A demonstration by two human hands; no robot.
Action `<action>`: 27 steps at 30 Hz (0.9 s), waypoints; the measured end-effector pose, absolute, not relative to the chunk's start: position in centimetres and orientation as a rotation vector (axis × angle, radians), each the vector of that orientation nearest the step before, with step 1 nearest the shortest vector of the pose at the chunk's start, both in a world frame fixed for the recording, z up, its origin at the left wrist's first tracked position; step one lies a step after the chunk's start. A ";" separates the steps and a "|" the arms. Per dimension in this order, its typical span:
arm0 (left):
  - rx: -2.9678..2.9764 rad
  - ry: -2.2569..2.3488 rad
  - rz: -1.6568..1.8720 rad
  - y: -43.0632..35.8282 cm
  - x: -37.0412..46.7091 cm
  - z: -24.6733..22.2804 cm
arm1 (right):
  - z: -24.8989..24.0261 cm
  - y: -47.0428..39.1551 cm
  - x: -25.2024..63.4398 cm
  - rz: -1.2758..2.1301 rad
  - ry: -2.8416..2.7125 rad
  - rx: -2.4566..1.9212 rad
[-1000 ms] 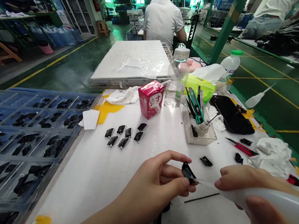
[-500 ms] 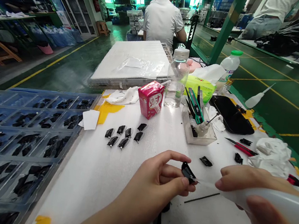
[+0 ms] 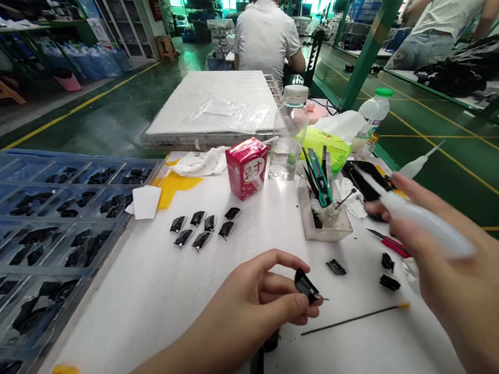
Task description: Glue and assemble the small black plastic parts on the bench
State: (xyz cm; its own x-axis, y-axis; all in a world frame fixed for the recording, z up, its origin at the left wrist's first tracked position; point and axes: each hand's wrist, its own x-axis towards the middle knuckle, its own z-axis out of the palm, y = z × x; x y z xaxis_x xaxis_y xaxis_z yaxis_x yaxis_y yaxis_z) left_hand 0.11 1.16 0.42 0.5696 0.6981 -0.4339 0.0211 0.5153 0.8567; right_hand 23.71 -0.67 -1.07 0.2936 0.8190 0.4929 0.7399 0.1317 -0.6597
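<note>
My left hand (image 3: 267, 297) pinches a small black part (image 3: 307, 286) with a thin wire-like end pointing right. Raised at the right, my right hand (image 3: 458, 271) grips a translucent squeeze bottle (image 3: 433, 225), its nozzle pointing up and left, apart from the black part. A thin black stick with an orange end (image 3: 351, 321) lies between the hands. Just beyond it is a small black piece (image 3: 336, 266), with two more black pieces (image 3: 389, 282) near my right wrist. Several dark parts with clear edges (image 3: 202, 240) sit in a group left of centre.
A compartmented blue tray (image 3: 88, 278) of black pieces fills the left. Behind my hands stand a red carton (image 3: 247, 167), a clear bottle (image 3: 288, 136) and a tool box (image 3: 330, 230). Red tweezers (image 3: 392, 242) lie at the right. A person in white (image 3: 268, 38) sits ahead.
My right hand has lifted the squeeze bottle up and away from the black part, uncovering the stick's orange end. My left hand keeps its hold. The view has shifted slightly.
</note>
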 end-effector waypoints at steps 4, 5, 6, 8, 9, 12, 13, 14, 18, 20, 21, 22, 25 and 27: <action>0.969 0.886 0.519 1.4 0.0 0.7 | -2.4 3.2 25.6 0.269 -1.617 -1.708; 0.974 0.885 0.537 1.5 0.0 0.8 | -3.0 3.9 26.1 0.271 -1.634 -1.734; 0.978 0.886 0.559 1.5 0.0 0.9 | -3.6 4.5 26.5 0.270 -1.645 -1.759; 0.991 0.906 0.602 1.6 0.0 1.1 | -4.6 5.3 27.0 0.269 -1.668 -1.803; 0.998 0.918 0.612 1.7 0.0 1.2 | -4.9 5.5 27.2 0.269 -1.681 -1.821; 1.018 0.925 0.618 1.7 0.0 1.4 | -4.7 5.3 27.5 0.222 -1.691 -1.869; 1.023 0.916 0.618 1.7 -0.1 1.5 | -4.3 5.0 27.5 0.180 -1.678 -1.888; 1.028 0.905 0.619 1.7 -0.1 1.5 | -3.7 4.5 27.5 0.134 -1.667 -1.909; 1.046 0.905 0.658 1.9 -0.2 1.4 | -1.6 1.6 26.7 0.170 -1.877 -1.948; 1.055 0.933 0.688 2.0 -0.2 1.3 | -1.3 0.2 25.9 0.292 -2.100 -1.915; 1.058 0.944 0.694 2.1 -0.2 1.3 | -1.4 -0.2 25.4 0.327 -2.189 -1.901; 1.061 0.952 0.693 2.1 -0.2 1.2 | -1.5 -0.5 24.9 0.348 -2.260 -1.894; 1.067 0.971 0.679 2.3 -0.3 1.1 | -2.1 -0.6 22.9 0.346 -2.366 -1.934; 1.072 0.987 0.677 2.4 -0.3 1.0 | -2.4 -0.3 21.3 0.329 -2.387 -1.981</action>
State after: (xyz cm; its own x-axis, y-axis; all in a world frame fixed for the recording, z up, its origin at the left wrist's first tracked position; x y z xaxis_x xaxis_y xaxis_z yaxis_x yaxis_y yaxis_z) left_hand -0.30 2.42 0.98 0.4253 0.8458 -0.3221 0.0034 0.3544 0.9351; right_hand 21.29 -0.27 -2.42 -0.1932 0.9742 -0.1163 0.9694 0.1713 -0.1758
